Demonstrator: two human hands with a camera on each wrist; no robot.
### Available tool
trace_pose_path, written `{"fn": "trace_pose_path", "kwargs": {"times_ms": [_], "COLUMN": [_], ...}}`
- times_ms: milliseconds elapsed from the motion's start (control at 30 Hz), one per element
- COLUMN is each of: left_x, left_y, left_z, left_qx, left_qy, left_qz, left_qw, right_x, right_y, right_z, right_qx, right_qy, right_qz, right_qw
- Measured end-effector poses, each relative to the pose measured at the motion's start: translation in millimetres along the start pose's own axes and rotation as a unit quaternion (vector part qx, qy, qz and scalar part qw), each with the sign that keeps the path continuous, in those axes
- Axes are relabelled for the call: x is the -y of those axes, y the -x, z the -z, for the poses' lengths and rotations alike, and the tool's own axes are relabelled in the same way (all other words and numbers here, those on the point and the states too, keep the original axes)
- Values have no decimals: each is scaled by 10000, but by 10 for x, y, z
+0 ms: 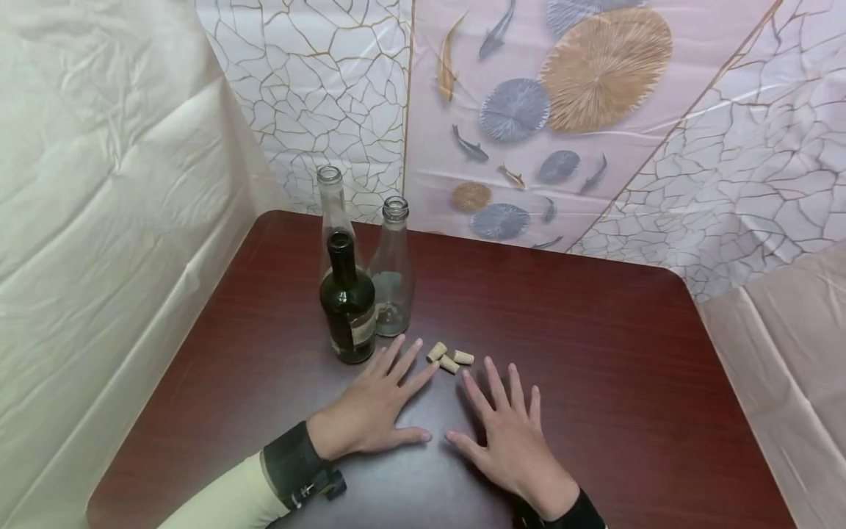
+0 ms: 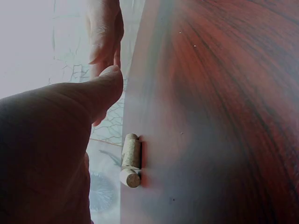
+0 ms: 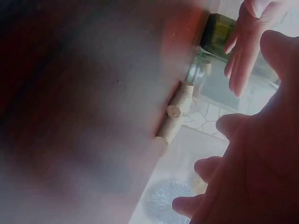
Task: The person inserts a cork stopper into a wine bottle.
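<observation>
Three corks, one [image 1: 437, 352] leaning toward the bottles, one [image 1: 449, 364] nearest me and one [image 1: 464, 358] to the right, lie in a small cluster on the table. Fingers spread, my left hand [image 1: 370, 411] is held just left of and in front of them, holding nothing. My right hand [image 1: 512, 444], also spread and holding nothing, is to their front right. A dark green bottle [image 1: 349, 297] stands upright beyond the left fingertips. Behind it stand two colourless glass bottles, one [image 1: 394, 257] to the right and another [image 1: 333, 198] partly hidden. In the right wrist view, the corks [image 3: 181, 95] appear past the fingers.
The reddish-brown table [image 1: 581, 323] has rounded corners. A patterned sheet [image 1: 509, 169] hangs along its far edge, with pale cloth [image 1: 132, 220] on the left and more cloth [image 1: 786, 367] on the right.
</observation>
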State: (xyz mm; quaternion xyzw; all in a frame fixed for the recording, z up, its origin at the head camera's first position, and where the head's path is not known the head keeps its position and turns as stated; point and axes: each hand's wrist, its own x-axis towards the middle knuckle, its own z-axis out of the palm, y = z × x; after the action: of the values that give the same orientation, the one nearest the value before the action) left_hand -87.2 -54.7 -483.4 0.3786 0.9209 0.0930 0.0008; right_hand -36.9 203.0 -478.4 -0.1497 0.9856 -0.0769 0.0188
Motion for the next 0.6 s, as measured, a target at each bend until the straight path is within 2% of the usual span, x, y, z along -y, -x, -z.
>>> {"fn": "trace_pose_path", "kwargs": {"times_ms": [200,300,467,600], "left_x": [-2,2,34,66], "left_y": [18,29,31,42], "left_z": [48,61,48,37], "left_qx": [49,43,-48,-111], "left_qy": [210,286,177,155], "left_qz": [79,80,66,41], "left_qw": [9997,9995,9998,9998], "right_x": [-27,-36,-58,-87], "right_y": [-119,-234,-458,-634], "right_z": [69,123,206,205], "right_qx": [-62,-396,-1154,-1362], "right_qy": [85,-62,-441,-595], "right_qz": [154,430,1006,1145], "right_qw": [9998,9983,9872,9822]}}
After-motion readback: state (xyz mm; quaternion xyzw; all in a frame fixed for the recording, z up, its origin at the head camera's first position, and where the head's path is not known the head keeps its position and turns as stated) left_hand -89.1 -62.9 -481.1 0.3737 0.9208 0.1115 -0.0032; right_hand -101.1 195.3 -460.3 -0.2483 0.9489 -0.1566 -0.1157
